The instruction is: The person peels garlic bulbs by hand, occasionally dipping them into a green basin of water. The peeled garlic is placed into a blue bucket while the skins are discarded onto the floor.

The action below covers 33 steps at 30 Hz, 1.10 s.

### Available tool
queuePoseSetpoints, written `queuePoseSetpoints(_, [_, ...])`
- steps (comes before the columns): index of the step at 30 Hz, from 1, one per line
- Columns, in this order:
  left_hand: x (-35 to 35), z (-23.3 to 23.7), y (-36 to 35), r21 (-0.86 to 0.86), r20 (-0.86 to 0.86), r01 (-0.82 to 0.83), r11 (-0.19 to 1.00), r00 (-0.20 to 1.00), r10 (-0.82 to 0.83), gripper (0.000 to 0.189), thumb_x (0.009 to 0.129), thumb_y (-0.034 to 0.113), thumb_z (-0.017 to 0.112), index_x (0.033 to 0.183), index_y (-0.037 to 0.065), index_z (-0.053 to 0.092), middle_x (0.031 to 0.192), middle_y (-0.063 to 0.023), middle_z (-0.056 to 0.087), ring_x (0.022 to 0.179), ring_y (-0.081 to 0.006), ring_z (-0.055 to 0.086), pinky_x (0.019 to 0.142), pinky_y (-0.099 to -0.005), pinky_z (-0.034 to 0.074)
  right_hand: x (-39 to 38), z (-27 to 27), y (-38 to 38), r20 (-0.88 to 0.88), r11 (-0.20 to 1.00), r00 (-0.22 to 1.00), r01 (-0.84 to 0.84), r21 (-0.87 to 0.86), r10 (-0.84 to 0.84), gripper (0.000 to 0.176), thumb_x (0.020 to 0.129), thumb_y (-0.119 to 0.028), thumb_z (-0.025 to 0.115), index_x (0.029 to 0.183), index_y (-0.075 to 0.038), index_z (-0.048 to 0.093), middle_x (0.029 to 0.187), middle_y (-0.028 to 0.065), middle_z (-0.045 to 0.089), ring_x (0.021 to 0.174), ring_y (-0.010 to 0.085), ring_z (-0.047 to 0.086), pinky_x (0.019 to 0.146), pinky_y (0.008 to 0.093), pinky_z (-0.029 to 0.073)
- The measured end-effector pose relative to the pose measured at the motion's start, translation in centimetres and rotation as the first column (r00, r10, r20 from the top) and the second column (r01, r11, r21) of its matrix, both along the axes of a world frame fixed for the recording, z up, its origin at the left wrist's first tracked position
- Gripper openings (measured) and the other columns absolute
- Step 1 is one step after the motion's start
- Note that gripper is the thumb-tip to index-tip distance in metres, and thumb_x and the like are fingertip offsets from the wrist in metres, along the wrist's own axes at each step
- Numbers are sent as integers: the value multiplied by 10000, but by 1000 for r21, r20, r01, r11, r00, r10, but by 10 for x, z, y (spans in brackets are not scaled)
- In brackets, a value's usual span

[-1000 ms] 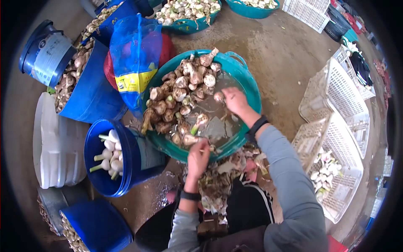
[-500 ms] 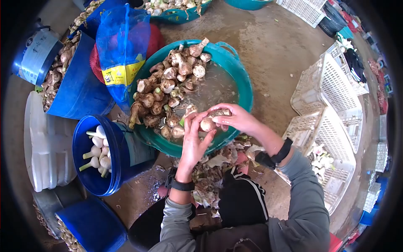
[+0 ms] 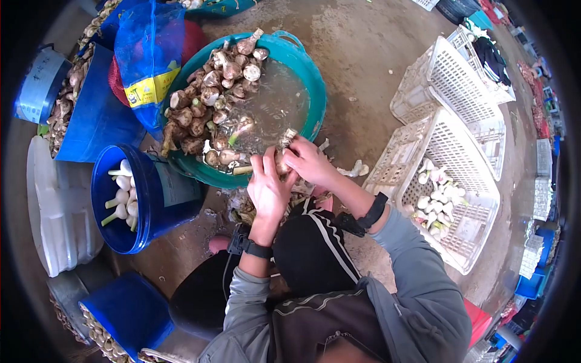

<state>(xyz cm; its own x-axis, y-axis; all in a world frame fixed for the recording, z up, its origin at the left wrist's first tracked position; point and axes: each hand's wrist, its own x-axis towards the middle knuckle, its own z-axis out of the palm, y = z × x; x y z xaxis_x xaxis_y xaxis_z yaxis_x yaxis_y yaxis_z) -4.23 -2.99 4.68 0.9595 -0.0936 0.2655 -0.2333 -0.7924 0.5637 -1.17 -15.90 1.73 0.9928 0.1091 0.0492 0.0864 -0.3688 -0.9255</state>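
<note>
In the head view my left hand [image 3: 268,192] and my right hand [image 3: 311,162] meet at the near rim of a green basin [image 3: 319,94]. Between them they grip one garlic bulb [image 3: 281,162], its brownish skin partly covered by my fingers. A rough, dirty end [image 3: 287,138] pokes up beside my right fingers. Left of my fingertips lies a cut stalk [image 3: 242,170] at the rim. Muddy, unpeeled garlic bulbs [image 3: 212,95] are heaped on the basin's left side, and cloudy water [image 3: 278,100] fills the right.
To the left, a tilted blue bucket [image 3: 158,202] holds white peeled garlic [image 3: 122,196]. White plastic crates [image 3: 445,91] stand on the right, one with clean bulbs [image 3: 440,202]. A blue mesh bag [image 3: 145,54] leans by the basin. Peelings [image 3: 242,206] litter the floor before my knees.
The view has shifted, so the basin sits further left and higher. My hands have drawn the garlic bulb back towards me, to the basin's near rim, and turned it. Ripples show on the water.
</note>
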Motion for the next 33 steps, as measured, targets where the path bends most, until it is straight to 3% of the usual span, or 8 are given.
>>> queuePoseSetpoints(8, [9,10,3,-130,78,83,988,994,-73,621,683,198,742,1214,76,443,1004,-122,512,789,-287,589,636,-363,508,4,0,-5,-240,908,969,55,415,51,178,861,-142,489,879,14,574,729,61,562,612,142,525,563,299,437])
queuePoseSetpoints(12, [9,9,9,-902,-322,-160,401,868,-378,529,841,178,611,1309,93,380,870,-9,554,757,-77,535,614,-187,418,0,11,-11,-354,590,895,136,796,272,207,933,-183,438,999,-20,549,741,7,559,577,61,464,519,214,377])
queuePoseSetpoints(16, [11,-4,13,-391,-49,214,895,966,-253,526,851,130,594,1315,90,349,1229,-113,447,1055,-160,495,892,-300,439,6,2,-5,-98,877,981,-106,469,170,223,912,-249,547,920,-30,590,683,-24,529,555,42,444,472,215,350])
queuePoseSetpoints(20, [9,9,2,-942,-247,-135,307,899,-362,513,920,258,470,1370,129,261,1123,-88,474,880,-89,490,677,-177,407,4,25,-8,-363,768,893,32,640,265,197,909,-193,560,994,-23,612,692,-47,536,558,38,454,478,214,351])
queuePoseSetpoints(22, [23,-57,27,-808,278,-369,-459,449,-849,527,917,298,489,1368,136,269,1154,-128,467,913,-107,500,681,-181,413,2,36,-6,-319,740,914,33,672,249,198,913,-193,554,995,-22,608,681,-53,522,547,33,441,473,211,345])
queuePoseSetpoints(24, [17,-17,16,-827,175,-419,-374,441,-880,554,902,349,512,1349,109,289,1044,-138,522,788,-126,538,615,-204,428,-5,35,-14,-279,719,935,39,694,218,199,916,-193,548,997,-20,605,669,-60,508,537,29,428,468,209,340])
queuePoseSetpoints(26, [2,18,-2,-525,159,179,832,981,-111,597,884,406,519,1324,58,313,896,-76,538,638,-123,545,531,-223,442,-9,13,-20,-394,806,901,93,585,182,193,919,-194,545,985,-23,605,676,-57,512,539,29,428,474,209,350])
queuePoseSetpoints(33, [6,16,32,-913,-368,-389,126,647,-667,609,905,537,380,1283,62,342,807,-87,550,514,-124,527,426,-249,433,-20,37,-5,-343,557,885,121,822,314,211,914,-187,545,1036,-19,580,822,-18,571,669,71,506,578,224,399])
